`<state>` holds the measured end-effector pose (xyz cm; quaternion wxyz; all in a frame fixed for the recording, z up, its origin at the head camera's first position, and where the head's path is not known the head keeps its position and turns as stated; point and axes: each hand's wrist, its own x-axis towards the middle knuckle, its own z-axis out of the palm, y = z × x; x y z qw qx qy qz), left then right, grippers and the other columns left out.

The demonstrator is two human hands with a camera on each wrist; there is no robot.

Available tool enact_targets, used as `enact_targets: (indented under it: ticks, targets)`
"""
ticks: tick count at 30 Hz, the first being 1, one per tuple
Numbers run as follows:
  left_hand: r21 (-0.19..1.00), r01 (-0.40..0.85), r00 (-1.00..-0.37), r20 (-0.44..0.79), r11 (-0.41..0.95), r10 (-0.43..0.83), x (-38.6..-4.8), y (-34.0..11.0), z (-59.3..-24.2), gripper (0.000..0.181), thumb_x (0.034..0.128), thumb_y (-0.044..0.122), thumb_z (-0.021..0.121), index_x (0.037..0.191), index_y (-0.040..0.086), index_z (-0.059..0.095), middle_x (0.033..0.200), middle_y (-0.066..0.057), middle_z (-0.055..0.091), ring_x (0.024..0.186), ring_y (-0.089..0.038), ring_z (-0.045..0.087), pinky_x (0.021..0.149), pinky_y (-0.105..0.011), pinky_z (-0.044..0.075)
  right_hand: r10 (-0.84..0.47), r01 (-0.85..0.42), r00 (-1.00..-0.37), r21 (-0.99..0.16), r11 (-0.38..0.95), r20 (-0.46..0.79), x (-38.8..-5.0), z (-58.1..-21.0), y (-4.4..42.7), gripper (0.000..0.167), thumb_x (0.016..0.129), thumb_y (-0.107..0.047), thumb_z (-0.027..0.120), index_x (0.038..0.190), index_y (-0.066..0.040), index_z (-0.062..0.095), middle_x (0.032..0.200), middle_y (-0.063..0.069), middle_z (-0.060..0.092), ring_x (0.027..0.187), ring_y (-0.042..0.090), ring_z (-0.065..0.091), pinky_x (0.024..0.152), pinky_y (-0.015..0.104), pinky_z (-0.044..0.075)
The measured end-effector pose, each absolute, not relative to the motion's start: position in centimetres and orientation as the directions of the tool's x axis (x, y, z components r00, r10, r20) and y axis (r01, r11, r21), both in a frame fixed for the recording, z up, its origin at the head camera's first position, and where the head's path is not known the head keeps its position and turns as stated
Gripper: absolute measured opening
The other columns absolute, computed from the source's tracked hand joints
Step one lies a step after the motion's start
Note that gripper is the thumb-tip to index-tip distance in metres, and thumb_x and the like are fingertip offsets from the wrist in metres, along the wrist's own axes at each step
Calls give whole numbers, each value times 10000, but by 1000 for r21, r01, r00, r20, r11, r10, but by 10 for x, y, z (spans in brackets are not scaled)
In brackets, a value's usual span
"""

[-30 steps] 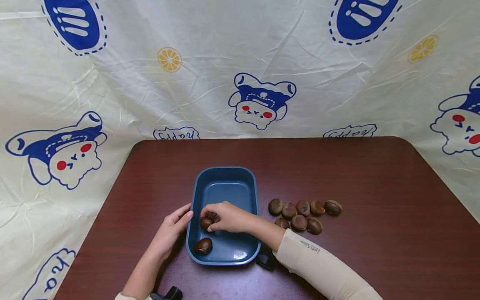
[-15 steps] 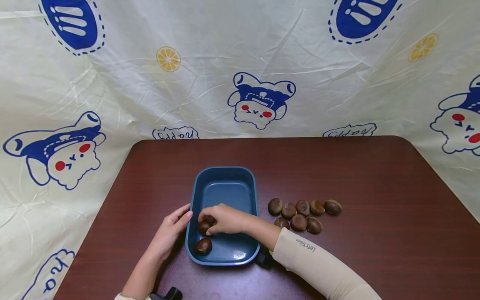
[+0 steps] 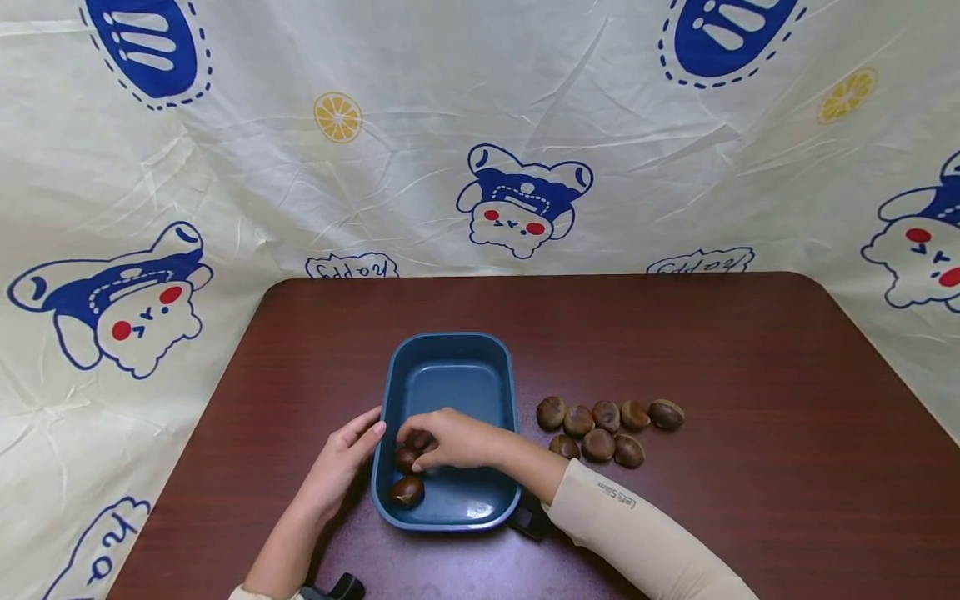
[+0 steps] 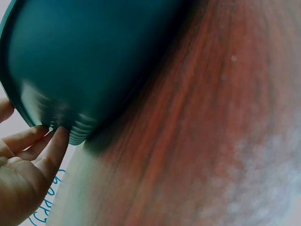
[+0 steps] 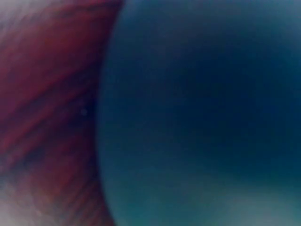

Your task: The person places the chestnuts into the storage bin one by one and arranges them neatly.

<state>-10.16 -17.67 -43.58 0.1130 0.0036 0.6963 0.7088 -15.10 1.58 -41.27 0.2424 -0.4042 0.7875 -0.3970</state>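
Note:
In the head view a blue tray (image 3: 453, 388) stands on the table. Inside its left part my right hand (image 3: 453, 437) pinches a dark brown chestnut (image 3: 407, 459), partly covered by the fingers. A second brown shape, apparently another chestnut, shows beneath those fingers. Just nearer lies an uncovered chestnut (image 3: 407, 492) in the tray's front left corner. My left hand (image 3: 341, 458) touches the tray's left side with nearly straight fingers. The left wrist view has this hand (image 4: 33, 160) with its fingertips against the tray's wall (image 4: 70, 101). Only blurred tray (image 5: 197, 117) and tabletop appear in the right wrist view.
Several chestnuts (image 3: 597, 445) lie in two rough rows on the brown table (image 3: 750, 375), right of the tray. A black device (image 3: 528, 521) sits under the right wrist, another (image 3: 347, 587) by the left. A printed sheet (image 3: 420, 200) hangs behind.
My right hand has shifted slightly left and nearer with the chestnut, which now sits closer to the one in the front left corner. My left hand stays at the tray's side.

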Motion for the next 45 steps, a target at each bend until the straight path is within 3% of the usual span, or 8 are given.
enact_targets:
  ticks: [10, 17, 24, 31, 34, 45]
  targets:
    - [988, -151, -975, -149, -1, 165, -102, -177, -437, 435, 934, 218, 492, 1303, -2, 430, 1253, -164, 493, 1103, -254, 493, 913, -332, 401, -788, -452, -613, -839, 301, 48, -153, -406, 24, 358, 831, -90, 642, 1163, -7, 539, 1112, 114, 585, 1006, 186, 555, 798, 196, 450]
    - [989, -149, -977, -146, -3, 154, -103, -176, -439, 437, 931, 214, 497, 1304, -2, 430, 1258, -165, 492, 1109, -252, 490, 911, -323, 402, -745, -456, -655, -852, 256, 127, -154, -400, 33, 402, 829, -99, 645, 1198, 0, 519, 1128, 122, 580, 1013, 228, 553, 837, 237, 442]
    - [989, -149, -979, -150, 17, 139, -102, -176, -438, 441, 930, 226, 497, 1307, 7, 431, 1270, -155, 483, 1104, -253, 492, 916, -337, 399, -662, -424, -728, -875, 233, 176, -141, -366, 53, 370, 834, -41, 623, 1182, 25, 517, 1117, 145, 580, 995, 238, 557, 874, 382, 430]
    - [989, -146, -979, -148, 25, 138, -101, -176, -438, 445, 929, 229, 499, 1312, 12, 427, 1277, -149, 479, 1121, -248, 481, 935, -354, 378, -586, -390, -788, -890, 235, 191, -155, -384, 89, 428, 826, -183, 652, 1218, -80, 518, 1157, 102, 569, 1034, 231, 541, 878, 309, 428]
    - [989, -145, -980, -147, 21, 138, -101, -176, -438, 447, 928, 225, 500, 1312, 8, 425, 1281, -150, 475, 1124, -246, 477, 932, -346, 381, -550, -379, -811, -894, 237, 199, -155, -382, 105, 433, 821, -217, 657, 1214, -96, 523, 1147, 74, 574, 1035, 237, 541, 875, 330, 432]
    - [990, -144, -978, -143, 5, 150, -101, -176, -438, 439, 930, 221, 497, 1308, 7, 429, 1266, -158, 487, 1127, -255, 476, 907, -287, 402, -421, -340, -884, -896, 285, 202, -139, -387, 162, 411, 821, -115, 655, 1207, -78, 519, 1151, 112, 569, 1019, 243, 554, 853, 381, 443]
